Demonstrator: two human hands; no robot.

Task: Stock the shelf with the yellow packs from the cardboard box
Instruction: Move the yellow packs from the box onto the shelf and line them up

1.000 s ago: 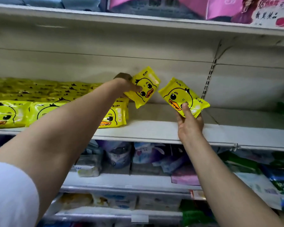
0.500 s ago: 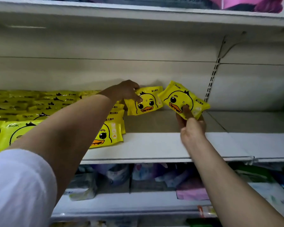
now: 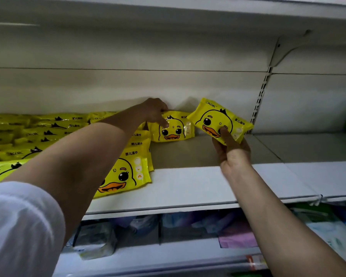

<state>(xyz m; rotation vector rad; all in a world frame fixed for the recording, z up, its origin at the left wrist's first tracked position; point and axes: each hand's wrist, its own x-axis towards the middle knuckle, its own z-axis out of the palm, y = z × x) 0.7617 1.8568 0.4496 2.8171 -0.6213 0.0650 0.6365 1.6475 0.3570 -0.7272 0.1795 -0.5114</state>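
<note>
At the far left a white sleeve (image 3: 18,226) covers the person's upper arm. Behind it, rows of glossy yellow plastic packs with a cartoon duck face (image 3: 126,172) lie flat, overlapping one another, across the left part of the white metal shelf (image 3: 188,188); the frontmost one shows its orange beak and black eyes near the shelf's front edge.

The left hand (image 3: 154,112) reaches to the back of the shelf, where its fingers curl over the top edge of a yellow duck pack standing against the back wall (image 3: 174,128), the thumb pressing on the front of it. That pack rests on the shelf, just right of the overlapping rows.

Further right, the right hand (image 3: 232,150) holds a second yellow duck pack, tilted in the air (image 3: 218,120), above the bare part of the shelf. The thumb lies across the duck's beak and the fingers grip from behind. The two packs are close, the tilted one's corner overlapping the standing one in view.

Below the shelf, blurred pale and purple packets (image 3: 236,236) sit on a lower shelf.
</note>
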